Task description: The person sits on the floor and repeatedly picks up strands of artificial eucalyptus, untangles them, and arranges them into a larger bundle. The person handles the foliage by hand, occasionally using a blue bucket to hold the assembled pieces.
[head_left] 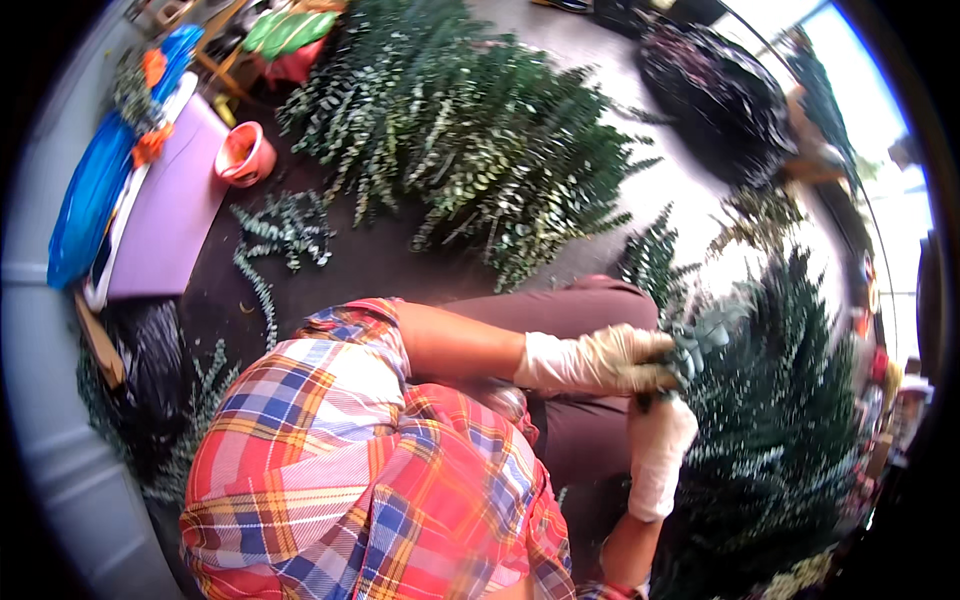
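Observation:
Both my hands wear pale gloves and meet at the right of my knees. My left hand [625, 360] has its fingers closed around a leafy eucalyptus sprig [700, 345], whose grey-green leaves stick out to the right. Just below it, my right hand [662, 430] is closed at the lower end of the same sprig; its fingertips are partly hidden. Close beside the hands on the right lies a large heap of dark green eucalyptus branches [780, 380].
A broad pile of eucalyptus [470, 130] covers the floor ahead. Loose sprigs [290, 230] lie left of it, near a pink bucket [246, 155] and a lilac board [170, 200]. Black plastic bags [715, 95] stand at the far right, with another black bag [148, 350] at left.

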Action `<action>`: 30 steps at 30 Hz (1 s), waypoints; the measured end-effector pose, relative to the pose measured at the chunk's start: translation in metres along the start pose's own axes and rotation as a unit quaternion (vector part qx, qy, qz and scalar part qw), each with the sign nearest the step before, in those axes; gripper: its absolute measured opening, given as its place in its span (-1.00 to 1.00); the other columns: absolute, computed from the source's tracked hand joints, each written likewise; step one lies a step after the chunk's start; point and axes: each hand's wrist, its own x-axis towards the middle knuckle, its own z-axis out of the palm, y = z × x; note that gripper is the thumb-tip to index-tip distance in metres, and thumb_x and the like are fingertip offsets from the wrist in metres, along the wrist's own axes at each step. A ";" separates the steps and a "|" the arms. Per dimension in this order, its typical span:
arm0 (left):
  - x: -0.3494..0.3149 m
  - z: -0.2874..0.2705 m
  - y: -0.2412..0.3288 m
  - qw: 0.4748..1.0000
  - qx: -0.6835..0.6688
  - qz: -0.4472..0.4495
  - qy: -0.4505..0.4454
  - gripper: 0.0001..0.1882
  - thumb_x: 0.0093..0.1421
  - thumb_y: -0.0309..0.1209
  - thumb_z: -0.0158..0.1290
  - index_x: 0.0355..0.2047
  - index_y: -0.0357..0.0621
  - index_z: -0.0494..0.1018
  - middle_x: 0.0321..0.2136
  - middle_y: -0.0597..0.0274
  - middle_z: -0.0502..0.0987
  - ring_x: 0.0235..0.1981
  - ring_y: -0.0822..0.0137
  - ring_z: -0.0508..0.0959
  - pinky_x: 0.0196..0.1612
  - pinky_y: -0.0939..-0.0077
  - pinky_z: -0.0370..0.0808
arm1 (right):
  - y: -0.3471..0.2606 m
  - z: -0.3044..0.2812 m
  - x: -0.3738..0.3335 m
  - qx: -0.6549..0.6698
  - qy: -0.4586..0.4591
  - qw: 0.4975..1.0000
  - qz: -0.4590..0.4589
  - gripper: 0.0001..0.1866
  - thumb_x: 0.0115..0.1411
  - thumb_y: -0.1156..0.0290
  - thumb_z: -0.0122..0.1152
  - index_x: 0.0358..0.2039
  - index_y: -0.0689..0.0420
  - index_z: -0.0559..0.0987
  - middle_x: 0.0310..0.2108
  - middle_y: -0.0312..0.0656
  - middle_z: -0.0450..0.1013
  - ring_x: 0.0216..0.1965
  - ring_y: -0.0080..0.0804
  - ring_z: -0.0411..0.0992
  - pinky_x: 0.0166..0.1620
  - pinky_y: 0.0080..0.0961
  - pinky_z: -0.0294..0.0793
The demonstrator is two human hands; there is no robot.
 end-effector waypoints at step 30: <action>0.176 -0.217 -0.139 0.936 0.282 -0.192 0.080 -0.47 0.26 -0.25 0.02 0.17 -0.25 0.27 0.05 0.12 0.45 0.07 0.36 0.41 0.16 0.50 0.25 | 0.239 0.240 -0.101 0.591 0.109 0.569 0.562 -0.61 0.15 0.38 0.24 -0.01 0.20 0.51 -0.22 -0.27 0.53 -0.34 -0.62 0.45 -0.26 -0.69 0.41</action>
